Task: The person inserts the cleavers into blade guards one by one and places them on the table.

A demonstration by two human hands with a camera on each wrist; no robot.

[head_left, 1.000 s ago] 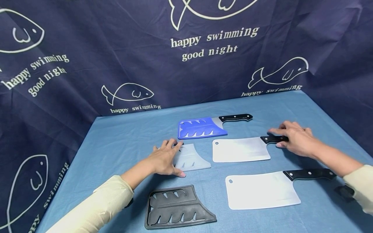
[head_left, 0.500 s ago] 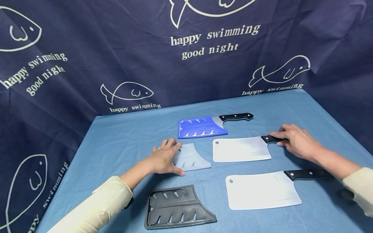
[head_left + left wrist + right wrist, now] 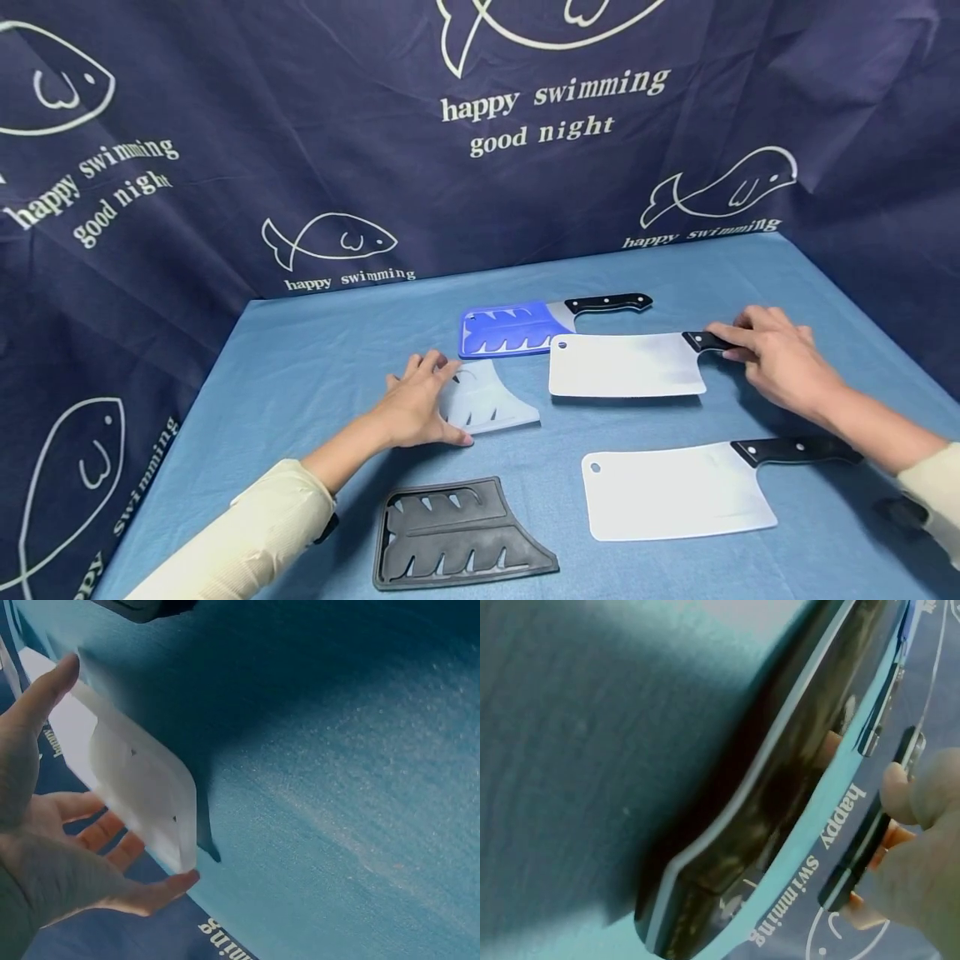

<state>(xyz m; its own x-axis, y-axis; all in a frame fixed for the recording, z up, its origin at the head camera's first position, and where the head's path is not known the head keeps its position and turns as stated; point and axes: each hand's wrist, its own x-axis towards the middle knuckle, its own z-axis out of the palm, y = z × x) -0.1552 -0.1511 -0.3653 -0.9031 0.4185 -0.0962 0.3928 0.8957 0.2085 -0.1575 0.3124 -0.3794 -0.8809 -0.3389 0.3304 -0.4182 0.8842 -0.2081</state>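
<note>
Three cleavers [image 3: 628,367], two hands [image 3: 415,403]; seemingly three sheaths [image 3: 491,400].

1. Looks like smooth, pale metal on the middle cleaver [image 3: 626,365] blade and near cleaver [image 3: 675,492] blade.
2. Gleams as glossy black plastic, metal-riveted, on the near handle [image 3: 778,451].
3. Looks like milky, translucent plastic on the pale sheath [image 3: 487,397].
4. Looks like matt plastic on the black sheath [image 3: 450,527].
5. Shows as cloth on tabletop [image 3: 322,367] and creased backdrop [image 3: 337,125].

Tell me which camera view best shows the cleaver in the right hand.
The head view best shows the cleaver, with its blade face unobstructed, though the right hand covers much of the handle. The right wrist view shows mainly that gripped handle; the left wrist view shows no clearly recognisable part of it.
</note>
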